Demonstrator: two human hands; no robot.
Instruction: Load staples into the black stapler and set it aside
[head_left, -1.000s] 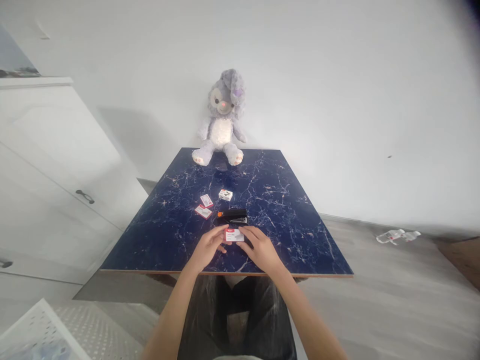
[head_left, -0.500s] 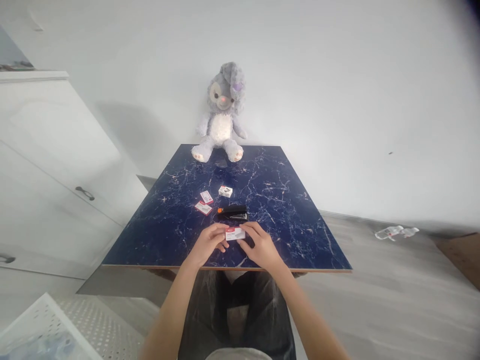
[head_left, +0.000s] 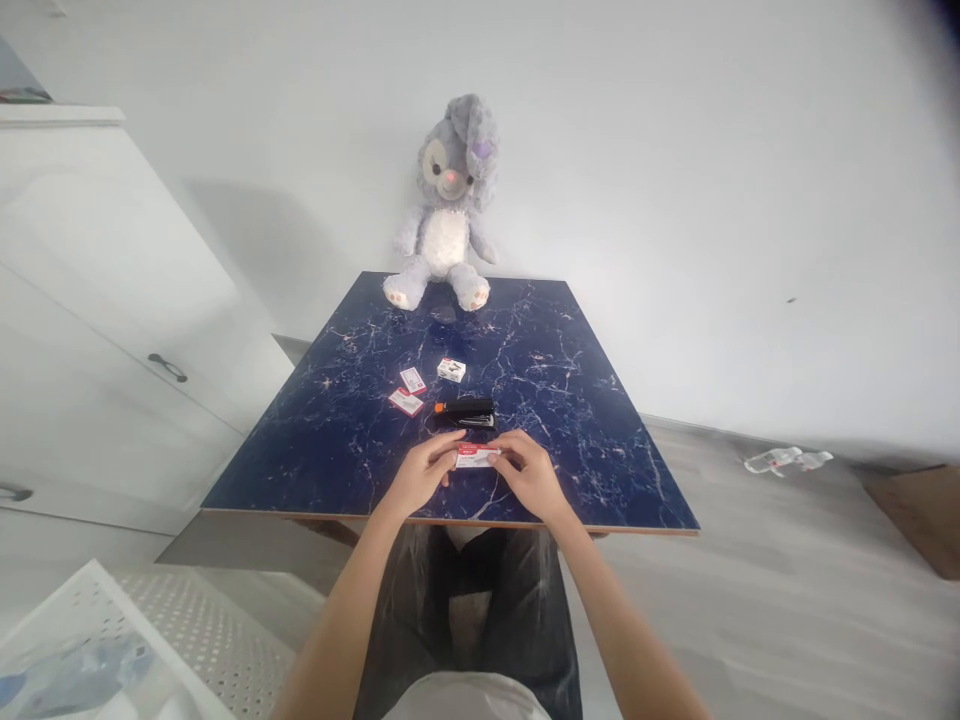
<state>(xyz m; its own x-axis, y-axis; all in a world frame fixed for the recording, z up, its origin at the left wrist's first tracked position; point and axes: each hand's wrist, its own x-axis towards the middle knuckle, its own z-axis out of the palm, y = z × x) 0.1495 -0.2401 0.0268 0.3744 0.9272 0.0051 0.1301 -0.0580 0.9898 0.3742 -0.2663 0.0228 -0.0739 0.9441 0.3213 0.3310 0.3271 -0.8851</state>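
Near the front of the table, a small red-and-white box [head_left: 474, 457] is held between my two hands. My left hand [head_left: 418, 478] has its fingers closed at the box's left end. My right hand [head_left: 532, 480] grips the right end, with the thumb across the printed front. Just beyond the fingers lies a black stapler [head_left: 472, 409] with an orange tip at its left end. Behind it stands a small white box [head_left: 451, 370] with a dark picture on it. Two flat red-and-white packs [head_left: 406, 402] lie to the left, touching or nearly touching.
A grey plush rabbit [head_left: 446, 240] sits at the back of the dark blue marbled table [head_left: 577, 430], against the wall. White cabinets [head_left: 112, 300] stand at the left, above a white perforated basket [head_left: 187, 630]. Plastic bottles [head_left: 784, 460] and a cardboard piece [head_left: 919, 510] lie on the floor at right.
The box has tilted, showing more of its red edge, and my right thumb has moved onto its front. My left fingers reach further over its top. The whole view has shifted slightly.
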